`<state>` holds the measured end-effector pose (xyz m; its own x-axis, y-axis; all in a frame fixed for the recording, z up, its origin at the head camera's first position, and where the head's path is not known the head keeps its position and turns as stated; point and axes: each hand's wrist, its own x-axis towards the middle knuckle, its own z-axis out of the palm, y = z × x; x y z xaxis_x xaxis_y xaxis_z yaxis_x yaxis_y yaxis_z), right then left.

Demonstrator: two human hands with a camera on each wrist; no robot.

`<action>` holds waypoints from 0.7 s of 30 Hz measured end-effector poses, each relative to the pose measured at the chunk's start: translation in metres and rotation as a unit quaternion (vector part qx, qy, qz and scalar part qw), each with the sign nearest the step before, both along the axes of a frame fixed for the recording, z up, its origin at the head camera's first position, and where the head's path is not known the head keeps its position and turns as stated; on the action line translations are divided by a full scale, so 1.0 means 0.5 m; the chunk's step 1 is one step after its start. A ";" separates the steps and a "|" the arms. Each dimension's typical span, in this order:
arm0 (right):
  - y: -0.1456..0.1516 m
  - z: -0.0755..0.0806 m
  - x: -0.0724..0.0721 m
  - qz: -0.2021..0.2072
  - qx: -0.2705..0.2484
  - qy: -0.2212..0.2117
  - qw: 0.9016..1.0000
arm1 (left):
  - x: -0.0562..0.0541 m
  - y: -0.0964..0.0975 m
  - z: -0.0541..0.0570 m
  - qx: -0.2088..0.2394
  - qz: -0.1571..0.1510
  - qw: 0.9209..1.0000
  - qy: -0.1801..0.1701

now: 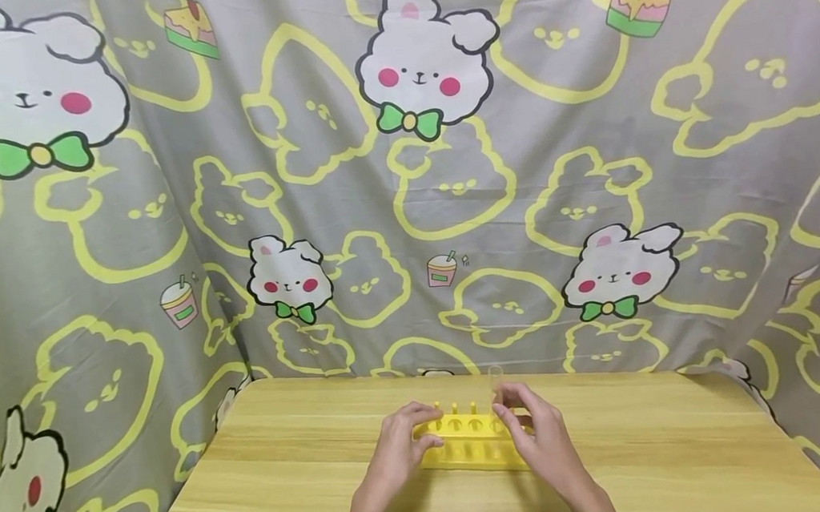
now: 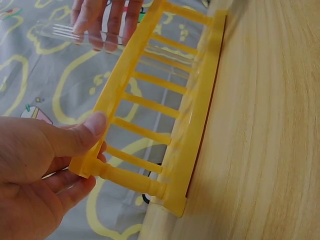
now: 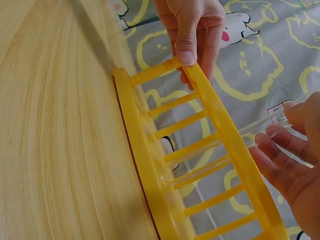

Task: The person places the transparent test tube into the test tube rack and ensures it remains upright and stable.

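A yellow plastic test tube rack (image 1: 467, 427) with round holes along its top plate stands on the table. My left hand (image 1: 399, 443) grips the rack's left end; in the left wrist view, the thumb (image 2: 95, 124) presses the top plate's edge with fingers underneath. At the right part of the rack, my right hand (image 1: 539, 427) pinches a clear test tube (image 3: 260, 123) between thumb and fingers. The tube stands upright through a hole of the rack, its lower part showing between the plates in both wrist views. Its open top rises above the right hand in the head view.
The wood-grain table (image 1: 309, 449) spreads out around the rack. A grey curtain (image 1: 348, 204) with yellow outlines and white rabbit prints hangs behind the table and along both sides. Several short yellow pegs (image 1: 454, 408) stand up along the rack's back edge.
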<state>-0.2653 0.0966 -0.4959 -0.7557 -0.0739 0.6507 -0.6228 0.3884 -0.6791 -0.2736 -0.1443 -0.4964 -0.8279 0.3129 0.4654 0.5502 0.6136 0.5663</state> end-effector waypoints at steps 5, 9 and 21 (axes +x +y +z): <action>-0.001 -0.001 -0.003 0.003 -0.002 -0.001 1.000 | -0.003 -0.004 -0.002 -0.006 -0.002 1.000 -0.003; 0.002 -0.001 -0.004 0.006 0.004 -0.002 1.000 | -0.006 -0.006 -0.004 -0.008 -0.002 1.000 -0.003; 0.028 0.010 -0.004 -0.001 0.027 -0.007 1.000 | -0.020 -0.006 -0.004 0.002 -0.023 1.000 -0.020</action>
<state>-0.2671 0.1105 -0.4909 -0.7645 -0.1074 0.6356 -0.6128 0.4269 -0.6649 -0.2835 -0.1471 -0.4985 -0.8306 0.3490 0.4340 0.5547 0.5864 0.5902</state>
